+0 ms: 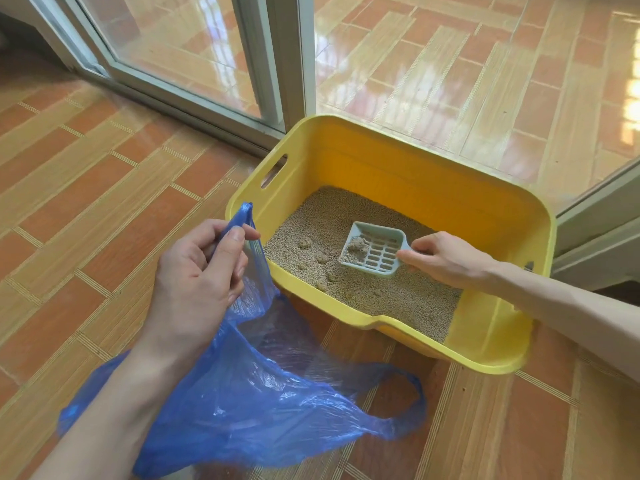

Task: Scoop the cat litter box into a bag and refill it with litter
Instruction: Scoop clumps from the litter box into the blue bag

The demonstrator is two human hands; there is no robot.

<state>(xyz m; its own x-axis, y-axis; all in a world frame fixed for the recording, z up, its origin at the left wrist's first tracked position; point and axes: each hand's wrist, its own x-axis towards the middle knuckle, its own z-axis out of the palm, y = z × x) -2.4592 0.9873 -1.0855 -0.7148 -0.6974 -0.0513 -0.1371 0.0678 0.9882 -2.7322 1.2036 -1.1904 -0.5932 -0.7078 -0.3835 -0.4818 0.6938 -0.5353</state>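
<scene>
A yellow litter box stands on the tiled floor, holding a shallow layer of beige litter with several clumps in it. My right hand reaches in from the right and grips the handle of a pale blue slotted scoop. One clump lies in the scoop, just above the litter. My left hand pinches one handle of a blue plastic bag at the box's left rim. The rest of the bag lies crumpled on the floor in front of the box.
A sliding glass door with a grey frame stands behind the box, its track running along the floor to the left. Another frame sits close to the box's right side. Orange and tan floor tiles spread all around.
</scene>
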